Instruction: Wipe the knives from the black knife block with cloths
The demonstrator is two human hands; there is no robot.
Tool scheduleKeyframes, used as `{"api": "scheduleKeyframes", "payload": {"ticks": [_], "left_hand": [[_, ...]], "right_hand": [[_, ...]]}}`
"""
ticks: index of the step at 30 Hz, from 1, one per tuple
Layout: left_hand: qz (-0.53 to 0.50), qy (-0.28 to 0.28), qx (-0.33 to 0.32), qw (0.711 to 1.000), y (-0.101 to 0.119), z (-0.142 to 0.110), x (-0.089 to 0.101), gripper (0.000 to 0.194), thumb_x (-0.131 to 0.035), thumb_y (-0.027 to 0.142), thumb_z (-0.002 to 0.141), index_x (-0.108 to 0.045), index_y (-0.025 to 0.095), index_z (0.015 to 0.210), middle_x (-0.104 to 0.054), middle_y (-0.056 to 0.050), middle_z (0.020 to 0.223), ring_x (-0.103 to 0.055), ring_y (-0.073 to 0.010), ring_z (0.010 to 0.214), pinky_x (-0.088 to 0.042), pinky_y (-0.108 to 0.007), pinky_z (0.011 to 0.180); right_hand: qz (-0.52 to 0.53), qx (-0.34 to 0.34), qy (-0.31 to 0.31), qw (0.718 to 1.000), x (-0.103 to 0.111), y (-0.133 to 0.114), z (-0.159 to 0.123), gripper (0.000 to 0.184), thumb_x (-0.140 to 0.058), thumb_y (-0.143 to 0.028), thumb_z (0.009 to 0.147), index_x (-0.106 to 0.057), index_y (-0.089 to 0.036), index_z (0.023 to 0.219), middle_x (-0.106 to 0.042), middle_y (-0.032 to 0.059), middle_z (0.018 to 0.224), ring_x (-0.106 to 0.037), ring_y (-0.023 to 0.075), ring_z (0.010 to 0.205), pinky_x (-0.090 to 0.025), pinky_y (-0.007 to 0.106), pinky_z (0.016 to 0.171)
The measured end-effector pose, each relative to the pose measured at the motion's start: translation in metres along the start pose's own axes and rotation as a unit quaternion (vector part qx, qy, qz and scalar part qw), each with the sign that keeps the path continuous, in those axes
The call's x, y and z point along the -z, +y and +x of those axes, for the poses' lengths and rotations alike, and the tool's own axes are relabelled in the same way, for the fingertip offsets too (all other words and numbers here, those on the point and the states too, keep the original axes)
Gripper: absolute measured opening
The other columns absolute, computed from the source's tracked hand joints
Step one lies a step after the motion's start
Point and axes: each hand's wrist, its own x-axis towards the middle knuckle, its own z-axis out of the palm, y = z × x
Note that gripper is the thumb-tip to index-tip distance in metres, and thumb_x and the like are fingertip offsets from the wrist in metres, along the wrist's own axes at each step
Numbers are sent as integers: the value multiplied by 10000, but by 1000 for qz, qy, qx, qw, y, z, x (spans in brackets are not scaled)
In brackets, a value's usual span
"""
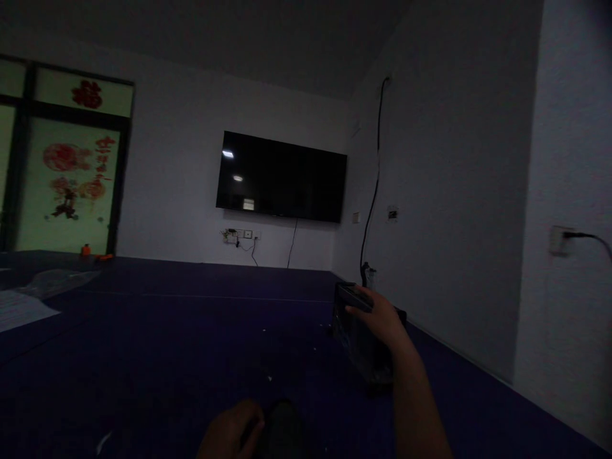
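The room is dim. My right hand (378,317) reaches forward and grips the top edge of a dark boxy device (361,341) that stands on the dark blue surface (167,344); its fingers curl over the rim. My left hand (232,430) is low at the bottom edge, closed around a small dark object (282,427) whose shape I cannot make out.
A black wall screen (282,176) hangs on the far white wall, with sockets and cables under it. A cable runs down the right wall. A door with red decorations (71,172) is at far left. Pale sheets (23,306) lie at left.
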Motion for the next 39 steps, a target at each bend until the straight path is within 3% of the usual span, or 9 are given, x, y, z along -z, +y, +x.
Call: {"api": "scheduleKeyframes", "payload": {"ticks": [4, 7, 10, 14, 16, 20, 27, 32, 39], "left_hand": [[13, -4, 23, 1000, 2, 0, 1, 218, -409, 295, 824, -565, 184, 721, -672, -59, 750, -623, -169, 688, -420, -238, 604], [35, 3, 33, 999, 2, 1, -1, 213, -420, 288, 822, -543, 184, 682, -661, -46, 716, -612, -157, 663, -402, -226, 586], [64, 0, 31, 997, 1, 2, -4, 258, -407, 313, 843, -548, 190, 665, -654, -27, 680, -600, -143, 630, -378, -215, 560], [109, -2, 10, 994, -2, 0, -8, 379, -346, 370, 889, -567, 192, 638, -657, -30, 665, -609, -149, 632, -368, -224, 563], [121, -4, -1, 993, -4, -1, -10, 418, -307, 370, 905, -585, 186, 653, -664, -42, 678, -618, -156, 639, -375, -233, 574], [119, -8, 1, 993, -7, -2, -11, 434, -284, 361, 906, -607, 176, 682, -678, -60, 700, -631, -169, 643, -389, -243, 566], [125, 3, -18, 992, -7, 1, -13, 397, -308, 348, 901, -590, 197, 667, -674, -34, 687, -620, -147, 639, -380, -225, 563], [113, -28, 10, 993, 0, 1, -7, 391, -319, 348, 903, -589, 189, 669, -665, -34, 682, -609, -145, 628, -358, -227, 559], [102, -26, 24, 994, 3, 0, -6, 395, -313, 358, 900, -593, 192, 676, -666, -39, 694, -616, -159, 659, -375, -238, 593]], "right_hand": [[-23, -77, 147, 986, 7, 22, 4, 576, -674, -427, 630, -620, -125, 1117, -658, 157, 1020, -609, 316, 929, -450, 429, 795], [-38, -125, 246, 961, 10, 32, 2, 657, -643, -513, 641, -603, -96, 1148, -628, 202, 1068, -592, 357, 921, -430, 474, 786], [-36, -144, 312, 938, 9, 40, -1, 735, -595, -583, 673, -561, -72, 1201, -588, 221, 1147, -553, 372, 997, -404, 475, 835], [-19, -165, 365, 916, -2, 50, -4, 713, -336, -592, 845, -485, -35, 1265, -538, 241, 1220, -509, 354, 1101, -376, 454, 895], [-16, -166, 375, 912, -11, 55, -7, 732, -260, -583, 875, -428, -14, 1305, -487, 251, 1279, -453, 346, 1181, -338, 443, 952], [-20, -155, 357, 921, -29, 59, -13, 817, -326, -647, 835, -339, -28, 1368, -402, 243, 1364, -365, 344, 1265, -287, 439, 1011], [-54, -165, 348, 921, -46, 61, -20, 1129, -600, -730, 600, -211, -60, 1422, -333, 291, 1382, -323, 427, 1258, -287, 539, 966], [-59, -179, 355, 916, -50, 69, -23, 1117, -593, -735, 600, -232, -61, 1413, -399, 294, 1329, -368, 435, 1219, -304, 539, 944], [-50, -176, 371, 911, -55, 75, -20, 1063, -589, -710, 636, -298, -15, 1387, -455, 312, 1263, -394, 447, 1193, -298, 564, 943]]}}
